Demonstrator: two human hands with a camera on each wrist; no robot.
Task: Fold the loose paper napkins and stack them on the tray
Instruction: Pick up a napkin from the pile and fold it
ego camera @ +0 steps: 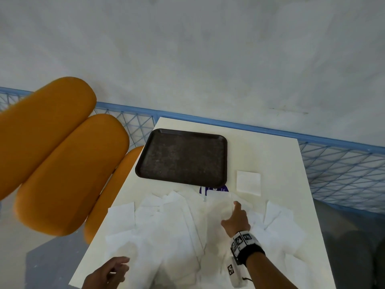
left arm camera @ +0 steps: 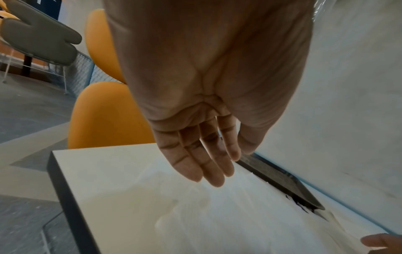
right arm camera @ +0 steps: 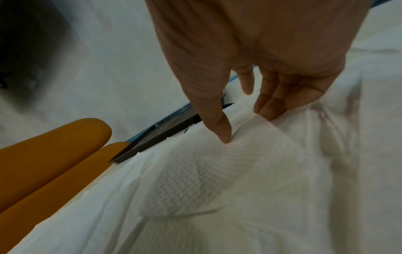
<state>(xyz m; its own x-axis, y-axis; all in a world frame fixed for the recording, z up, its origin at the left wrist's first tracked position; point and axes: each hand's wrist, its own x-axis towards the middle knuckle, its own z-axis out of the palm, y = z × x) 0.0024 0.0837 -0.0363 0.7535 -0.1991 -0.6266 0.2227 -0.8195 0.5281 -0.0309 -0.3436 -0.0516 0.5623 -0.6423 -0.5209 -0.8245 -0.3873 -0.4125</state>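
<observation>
a: where are the napkins?
b: loose napkins (ego camera: 177, 232) cover the near half of the white bench (ego camera: 277, 159); one folded napkin (ego camera: 248, 182) lies right of the dark tray (ego camera: 183, 157).
a: and the hands?
b: the right hand (ego camera: 236, 219) pinches a top napkin (right arm camera: 217, 171); the left hand (ego camera: 108, 272) hangs relaxed, grasping nothing.

White table (ego camera: 270, 155), orange chairs (ego camera: 62, 155), blue railing (ego camera: 341, 165)

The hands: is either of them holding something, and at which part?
The right hand pinches a loose white paper napkin at a raised fold near its far edge. The left hand is open, holding nothing.
</observation>
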